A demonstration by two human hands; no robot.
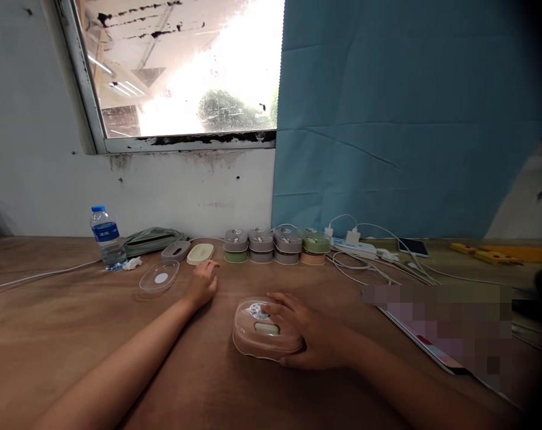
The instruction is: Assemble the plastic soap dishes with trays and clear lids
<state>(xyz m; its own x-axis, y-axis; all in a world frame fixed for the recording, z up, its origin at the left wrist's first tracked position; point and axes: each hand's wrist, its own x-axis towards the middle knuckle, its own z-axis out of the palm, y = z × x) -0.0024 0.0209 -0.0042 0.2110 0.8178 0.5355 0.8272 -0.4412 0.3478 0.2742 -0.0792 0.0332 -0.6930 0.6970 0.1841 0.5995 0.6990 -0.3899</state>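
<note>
A small brownish-pink box with a clear lid [246, 331], perhaps a soap box, sits on the table in front of me. On its lid are a round printed sticker and a pale oblong slot. My right hand [304, 331] grips its right side, thumb low at the near edge and fingers across the top. Further off, my left hand [205, 280] rests with its fingers loosely apart and nothing visible in it. Just beyond those fingers lies a cream oval piece [200, 254]. Beside it are a grey oval piece with a slot [176, 251] and a loose clear lid [150, 279].
Stacked grey and green boxes [261, 242] line the wall. A water bottle [106, 239] and a green pouch [152, 242] stand at left. To the right are a power strip [358, 248], cables, a phone [413, 247], yellow tools [490, 255] and a partly blurred tablet-like device [425, 346].
</note>
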